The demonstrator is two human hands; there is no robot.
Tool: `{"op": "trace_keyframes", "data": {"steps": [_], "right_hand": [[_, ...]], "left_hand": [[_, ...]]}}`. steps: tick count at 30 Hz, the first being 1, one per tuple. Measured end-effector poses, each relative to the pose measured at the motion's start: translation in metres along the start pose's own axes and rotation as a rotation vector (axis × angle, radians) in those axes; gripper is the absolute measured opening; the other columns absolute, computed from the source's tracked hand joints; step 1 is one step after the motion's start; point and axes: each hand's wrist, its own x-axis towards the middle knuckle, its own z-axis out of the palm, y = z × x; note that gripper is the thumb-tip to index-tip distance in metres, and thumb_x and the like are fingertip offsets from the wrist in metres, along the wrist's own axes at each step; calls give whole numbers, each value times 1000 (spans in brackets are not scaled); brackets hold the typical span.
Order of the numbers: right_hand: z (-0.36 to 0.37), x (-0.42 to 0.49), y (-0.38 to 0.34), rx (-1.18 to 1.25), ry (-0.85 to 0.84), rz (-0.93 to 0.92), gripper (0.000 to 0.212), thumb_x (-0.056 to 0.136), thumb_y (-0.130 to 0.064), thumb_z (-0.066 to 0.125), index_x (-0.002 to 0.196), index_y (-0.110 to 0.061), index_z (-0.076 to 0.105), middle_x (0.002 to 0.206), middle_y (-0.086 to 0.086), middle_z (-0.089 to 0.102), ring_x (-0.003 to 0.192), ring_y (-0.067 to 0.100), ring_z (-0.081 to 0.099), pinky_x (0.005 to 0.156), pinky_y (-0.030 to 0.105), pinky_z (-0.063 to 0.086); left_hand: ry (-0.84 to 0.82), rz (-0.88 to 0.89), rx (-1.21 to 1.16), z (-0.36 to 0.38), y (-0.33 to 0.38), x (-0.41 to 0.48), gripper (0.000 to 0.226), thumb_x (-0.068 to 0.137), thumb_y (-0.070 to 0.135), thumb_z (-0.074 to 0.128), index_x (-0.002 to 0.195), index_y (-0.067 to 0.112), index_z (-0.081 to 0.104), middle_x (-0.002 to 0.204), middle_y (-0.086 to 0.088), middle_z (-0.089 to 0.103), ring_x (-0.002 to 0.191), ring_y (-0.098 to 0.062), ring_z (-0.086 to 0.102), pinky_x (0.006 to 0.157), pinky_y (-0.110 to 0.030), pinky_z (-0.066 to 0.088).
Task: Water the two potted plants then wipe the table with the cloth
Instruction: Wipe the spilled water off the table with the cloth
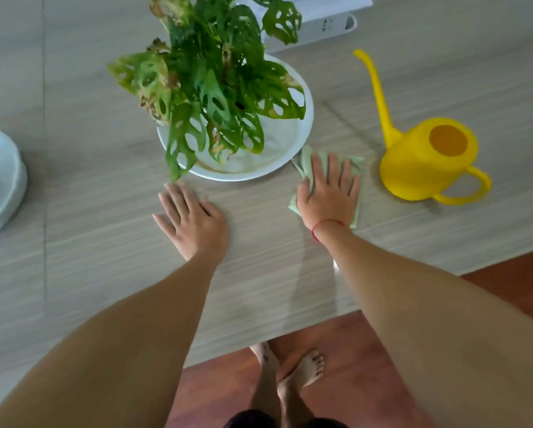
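On the pale wood-grain tabletop [104, 242], just before the round white pot [290, 156] of the holey-leaved green plant [216, 88], my right hand [328, 196] presses flat on the pale green cloth [304, 163], fingers [317, 168] straight and spread. My left hand [194, 220] rests on bare tabletop, fingers straight too. The yellow plastic watering can [425, 168] stands near the cloth's right; a second white pot [3, 180] sits far left.

— What lies under the fingers [318, 169]?
— A table [444, 72], pale grey, its wood grain running crosswise. A thin seam [45, 180] runs well to their left.
— And nearer than the fingers?
— The table's edge, then a red-brown wooden floor [351, 403]. The light is soft and even.
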Motion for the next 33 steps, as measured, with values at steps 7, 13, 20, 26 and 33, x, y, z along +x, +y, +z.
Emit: {"op": "trace_keyframes", "data": {"steps": [7, 13, 20, 26, 33], "right_hand": [[-1, 35, 6, 0, -24, 12, 53, 94, -41, 37, 146, -33, 23, 159, 0, 16, 148, 27, 7, 121, 48, 2], [-23, -67, 40, -27, -95, -168, 55, 92, -42, 32, 145, -31, 27, 157, 2, 21, 146, 29, 14, 120, 48, 9], [-39, -73, 94, -129, -44, 6, 60, 88, -48, 19, 146, -34, 22, 158, 1, 20, 147, 28, 13, 120, 49, 8], [-16, -65, 21, 10, -153, -114, 57, 94, -43, 38, 147, -34, 18, 160, 1, 11, 148, 29, 2, 119, 51, -1], [-42, -93, -21, 395, -310, -245, 43, 97, -26, 40, 139, -19, 41, 155, 6, 28, 144, 24, 21, 120, 42, 16]], "left_hand": [[19, 9, 16, 8, -3, 4, 59, 97, 32, 27, 154, 18, 16, 162, -2, 7, 149, -21, 0, 118, -47, -7], [-32, 13, -13, -4, -2, 0, 59, 99, 32, 27, 154, 16, 14, 162, -3, 4, 149, -20, -2, 119, -47, -8], [-51, 71, 4, -3, -9, -2, 58, 102, 35, 26, 154, 14, 13, 162, -4, 3, 149, -21, -3, 119, -44, -7], [-97, 82, -49, -8, -3, -13, 56, 101, 31, 33, 153, 14, 21, 162, -7, 7, 149, -22, 0, 119, -42, -3], [-35, 290, -146, -28, 21, -88, 29, 95, 31, 49, 110, 10, 62, 116, -9, 56, 110, -29, 52, 91, -38, 37]]}}
